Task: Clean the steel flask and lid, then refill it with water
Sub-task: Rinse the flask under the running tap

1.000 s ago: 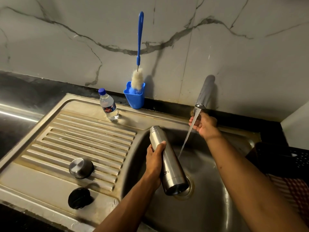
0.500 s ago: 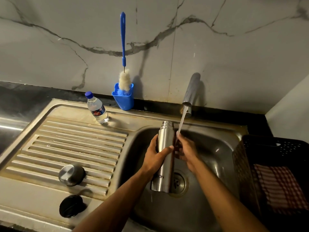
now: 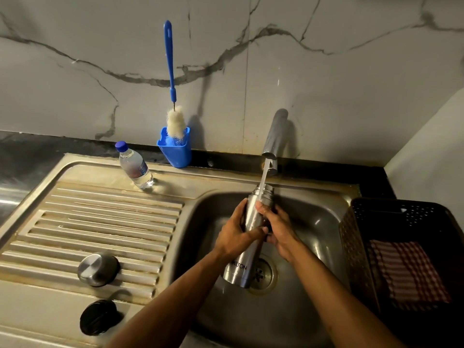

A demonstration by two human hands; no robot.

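At 7 o'clock a black cap (image 3: pixel 98 317) and steel lid (image 3: pixel 98 269) sit on the drainboard (image 3: pixel 75 222), while the left hand (image 3: pixel 237 234) and right hand (image 3: pixel 277 231) wrap fingers around the steel flask (image 3: pixel 247 247) over the sink (image 3: pixel 313 222), under tap (image 3: pixel 275 136) water at 12 o'clock.

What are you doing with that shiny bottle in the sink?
A person is holding the steel flask upright over the sink with both hands, the left hand and the right hand wrapped round its middle. Water from the tap runs straight into its open mouth. The steel lid and a black cap lie on the draining board, and a bottle brush stands in a blue holder by the wall.
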